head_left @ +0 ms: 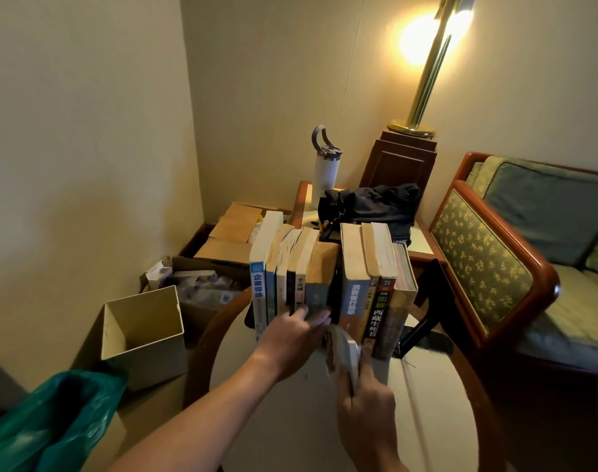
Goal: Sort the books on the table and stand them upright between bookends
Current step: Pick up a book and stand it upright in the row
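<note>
Fingers (350,391) of the right hand (365,413) pinch a thin paperback (342,352); left hand (290,332) presses flat on upright books (290,267). Judged light, floppy: hold by spine.

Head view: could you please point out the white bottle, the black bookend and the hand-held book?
white bottle (325,175), head view, mid body.
black bookend (432,287), head view, upright plate.
held book (345,352), head view, cover.
</note>
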The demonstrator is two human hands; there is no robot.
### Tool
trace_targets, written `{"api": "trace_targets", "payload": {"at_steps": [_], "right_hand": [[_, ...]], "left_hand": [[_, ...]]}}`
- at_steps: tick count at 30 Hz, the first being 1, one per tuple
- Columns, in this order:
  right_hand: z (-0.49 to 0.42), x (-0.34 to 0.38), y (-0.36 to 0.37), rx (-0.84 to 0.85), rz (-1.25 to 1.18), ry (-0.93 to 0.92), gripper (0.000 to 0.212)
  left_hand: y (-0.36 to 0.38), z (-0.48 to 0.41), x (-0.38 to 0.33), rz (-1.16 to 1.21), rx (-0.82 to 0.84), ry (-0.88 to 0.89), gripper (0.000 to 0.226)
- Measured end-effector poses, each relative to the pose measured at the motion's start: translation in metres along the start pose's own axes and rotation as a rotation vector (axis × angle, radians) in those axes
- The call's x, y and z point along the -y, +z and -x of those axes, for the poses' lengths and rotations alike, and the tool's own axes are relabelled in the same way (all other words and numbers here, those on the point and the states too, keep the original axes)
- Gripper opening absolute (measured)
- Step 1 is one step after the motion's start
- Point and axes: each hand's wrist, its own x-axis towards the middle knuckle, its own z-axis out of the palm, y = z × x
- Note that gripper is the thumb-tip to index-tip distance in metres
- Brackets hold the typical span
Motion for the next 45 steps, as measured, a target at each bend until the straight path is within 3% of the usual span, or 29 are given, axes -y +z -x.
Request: {"api": "trace_targets", "payload": {"at_steps": [10,19,24,28,33,37,41,45], "right_hand": [[0.006,0.006,0.017,-0.083,-0.011,0.007,0.053],[-0.034,0.010,0.015,0.086,0.045,0.013,0.049],[-0.044,0.009,0.019,0.051,0.030,0.023,0.045],[-0.045,0.006,0.016,0.046,-0.020,-0.029,0.045],[-0.039,0.004,0.023,-0.041,0.096,-0.115,0.047],[-0.038,0.016,0.030,-0.076,0.071,-0.015,0.048],[-0.050,0.022,0.025,-0.043,0.229,0.033,0.045],[-0.052,0.020,0.016,-0.088,0.272,-0.064,0.038]], "left_hand": [[0.003,0.009,0.006,-0.100,0.023,0.027,0.083],[0.009,0.016,0.010,0.009,-0.007,0.051,0.103],[0.019,0.014,0.010,0.152,0.049,0.072,0.125],[0.027,0.018,0.004,0.228,0.004,0.114,0.134],[0.039,0.023,-0.005,0.274,-0.089,0.064,0.127],[0.043,0.018,0.006,0.194,-0.131,0.020,0.121],[0.042,0.014,0.012,0.088,-0.130,0.017,0.118],[0.028,0.018,0.009,-0.111,-0.532,0.041,0.073]]}}
